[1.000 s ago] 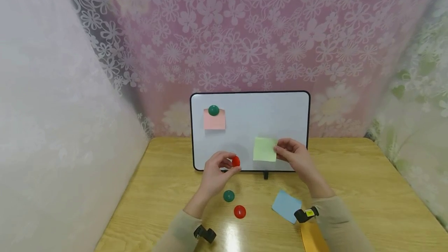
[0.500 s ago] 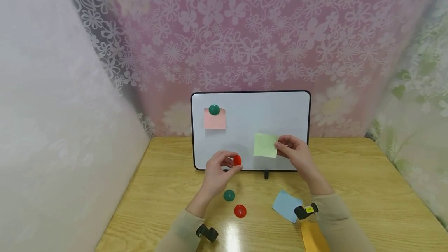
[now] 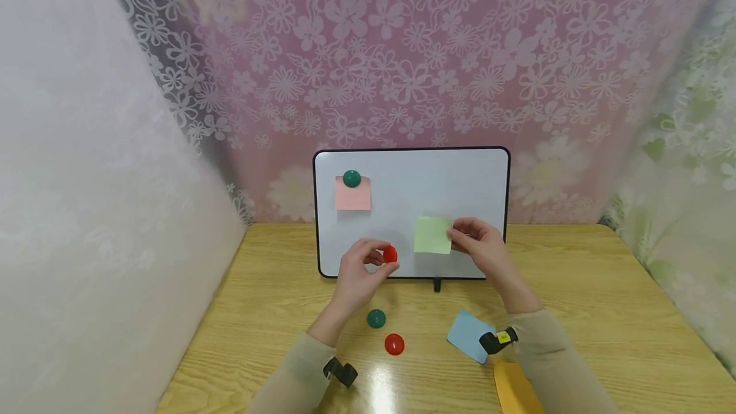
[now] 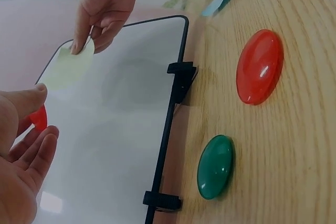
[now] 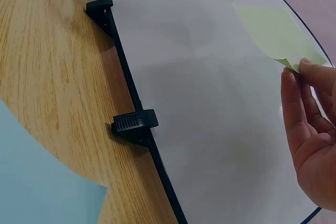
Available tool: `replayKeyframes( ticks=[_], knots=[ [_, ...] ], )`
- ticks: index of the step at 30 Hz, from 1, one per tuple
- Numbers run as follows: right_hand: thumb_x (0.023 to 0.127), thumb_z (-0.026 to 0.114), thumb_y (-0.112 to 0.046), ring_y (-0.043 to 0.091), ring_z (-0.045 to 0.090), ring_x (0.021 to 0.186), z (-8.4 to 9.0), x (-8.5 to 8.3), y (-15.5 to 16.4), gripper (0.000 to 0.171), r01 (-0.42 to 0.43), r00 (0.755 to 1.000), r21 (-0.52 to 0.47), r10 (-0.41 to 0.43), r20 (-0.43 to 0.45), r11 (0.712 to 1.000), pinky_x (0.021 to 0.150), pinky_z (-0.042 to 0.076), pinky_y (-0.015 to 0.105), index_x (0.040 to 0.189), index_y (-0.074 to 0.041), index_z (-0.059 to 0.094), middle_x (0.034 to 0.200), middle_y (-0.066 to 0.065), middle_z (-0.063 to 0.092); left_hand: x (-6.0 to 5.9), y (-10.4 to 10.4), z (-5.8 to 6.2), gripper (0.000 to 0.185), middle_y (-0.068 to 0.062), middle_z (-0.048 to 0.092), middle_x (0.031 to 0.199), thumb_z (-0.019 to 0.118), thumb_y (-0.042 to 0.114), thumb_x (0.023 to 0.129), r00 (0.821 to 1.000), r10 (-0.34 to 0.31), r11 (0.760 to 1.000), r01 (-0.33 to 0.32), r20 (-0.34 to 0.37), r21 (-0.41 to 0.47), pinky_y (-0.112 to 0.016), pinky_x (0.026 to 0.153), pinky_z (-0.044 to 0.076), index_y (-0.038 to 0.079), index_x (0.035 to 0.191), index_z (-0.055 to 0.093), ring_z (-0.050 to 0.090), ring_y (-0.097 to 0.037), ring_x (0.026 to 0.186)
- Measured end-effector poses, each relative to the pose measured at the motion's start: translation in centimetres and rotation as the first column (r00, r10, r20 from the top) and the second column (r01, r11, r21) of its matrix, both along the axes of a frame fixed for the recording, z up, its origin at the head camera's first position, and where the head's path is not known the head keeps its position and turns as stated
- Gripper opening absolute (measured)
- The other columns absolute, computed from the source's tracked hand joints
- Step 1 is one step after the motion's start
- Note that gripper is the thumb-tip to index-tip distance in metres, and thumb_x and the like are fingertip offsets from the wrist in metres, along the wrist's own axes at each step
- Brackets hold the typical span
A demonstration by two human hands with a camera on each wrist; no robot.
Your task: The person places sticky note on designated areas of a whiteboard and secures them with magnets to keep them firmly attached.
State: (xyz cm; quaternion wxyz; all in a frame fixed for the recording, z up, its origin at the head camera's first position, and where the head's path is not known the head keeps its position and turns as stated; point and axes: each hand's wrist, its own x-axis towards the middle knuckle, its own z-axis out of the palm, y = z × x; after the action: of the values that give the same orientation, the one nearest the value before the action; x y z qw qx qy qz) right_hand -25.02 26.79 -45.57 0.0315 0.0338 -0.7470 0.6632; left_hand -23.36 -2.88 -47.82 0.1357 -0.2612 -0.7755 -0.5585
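Flowered backdrop [image 3: 368, 69] rises beyond the worktop [image 3: 276, 299]. The curled left hand [image 3: 358, 273] pinches a red magnet [image 3: 390, 254]; the right hand [image 3: 485, 248] pinches a green note [image 3: 432, 235] by its edge. Whiteboard [image 3: 397, 184] behind both, blue paper [image 3: 467, 335] below the right.

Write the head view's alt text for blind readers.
The left hand pinches a red magnet, the right hand a green note, before a whiteboard with a pink note under a green magnet. Another red magnet, another green magnet and a blue note lie on the table.
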Motion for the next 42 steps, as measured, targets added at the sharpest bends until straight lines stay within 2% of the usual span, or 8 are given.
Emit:
replayKeyframes(
  ticks=[7, 13, 20, 27, 35, 42],
  knots=[
    [0.104, 0.074, -0.019, 0.013, 0.071, 0.098, -0.1, -0.2, -0.3, 0.038, 0.016, 1.0, -0.004, -0.017, -0.015, 1.0, 0.09, 0.062, 0.03, 0.129, 0.006, 0.062, 0.113, 0.008, 0.066, -0.3, 0.2, 0.0, 0.035, -0.003, 0.071, 0.115, 0.089, 0.015, 0.091, 1.0, 0.025, 1.0, -0.025, -0.001, 0.016, -0.042, 0.085, 0.063, 0.011, 0.123, 0.077, 0.07, -0.022, 0.094],
    [0.105, 0.073, -0.017, 0.013, 0.07, 0.098, -0.3, -0.4, -0.4, 0.038, 0.007, 1.0, -0.012, -0.008, -0.025, 1.0, 0.09, 0.062, 0.03, 0.13, 0.009, 0.06, 0.114, 0.01, 0.064, -0.5, 0.4, 0.0, 0.036, -0.004, 0.071, 0.116, 0.089, 0.014, 0.09, 0.999, 0.034, 0.999, -0.034, 0.002, 0.033, -0.045, 0.085, 0.063, 0.01, 0.123, 0.076, 0.07, -0.023, 0.094],
    [0.105, 0.073, -0.021, 0.014, 0.071, 0.099, -0.1, -0.5, -0.6, 0.041, 0.017, 1.0, 0.002, -0.017, -0.021, 1.0, 0.092, 0.061, 0.031, 0.132, 0.007, 0.061, 0.12, 0.016, 0.064, -1.1, 1.1, 0.4, 0.036, -0.005, 0.07, 0.115, 0.089, 0.013, 0.091, 0.999, 0.029, 0.999, -0.028, -0.026, 0.029, -0.052, 0.086, 0.063, 0.009, 0.124, 0.076, 0.07, -0.024, 0.094],
    [0.105, 0.073, -0.019, 0.013, 0.071, 0.098, 0.3, -0.9, -0.8, 0.04, 0.027, 0.999, 0.003, -0.027, -0.031, 1.0, 0.09, 0.061, 0.029, 0.132, 0.007, 0.061, 0.12, 0.014, 0.065, -2.1, 1.6, 0.9, 0.034, -0.004, 0.07, 0.115, 0.089, 0.013, 0.091, 0.996, 0.045, 0.999, -0.047, -0.076, -0.027, -0.038, 0.084, 0.063, 0.009, 0.122, 0.076, 0.07, -0.023, 0.093],
    [0.104, 0.074, -0.018, 0.012, 0.07, 0.099, 0.4, -1.6, -1.1, 0.04, 0.041, 0.998, 0.019, -0.041, -0.046, 0.999, 0.09, 0.062, 0.029, 0.131, 0.009, 0.062, 0.123, 0.02, 0.065, -3.1, 2.6, 1.6, 0.036, -0.006, 0.069, 0.117, 0.088, 0.013, 0.092, 0.993, 0.046, 0.997, -0.051, -0.108, -0.052, -0.043, 0.086, 0.063, 0.006, 0.124, 0.075, 0.07, -0.028, 0.095],
    [0.104, 0.074, -0.019, 0.012, 0.07, 0.099, 0.6, -2.3, -1.5, 0.038, 0.068, 0.995, 0.05, -0.065, -0.07, 0.996, 0.089, 0.062, 0.029, 0.13, 0.006, 0.064, 0.124, 0.02, 0.066, -3.9, 3.6, 2.8, 0.037, -0.006, 0.068, 0.119, 0.088, 0.016, 0.092, 0.987, 0.061, 0.993, -0.076, -0.151, -0.093, -0.03, 0.087, 0.061, 0.006, 0.126, 0.074, 0.069, -0.024, 0.094]
  ],
)
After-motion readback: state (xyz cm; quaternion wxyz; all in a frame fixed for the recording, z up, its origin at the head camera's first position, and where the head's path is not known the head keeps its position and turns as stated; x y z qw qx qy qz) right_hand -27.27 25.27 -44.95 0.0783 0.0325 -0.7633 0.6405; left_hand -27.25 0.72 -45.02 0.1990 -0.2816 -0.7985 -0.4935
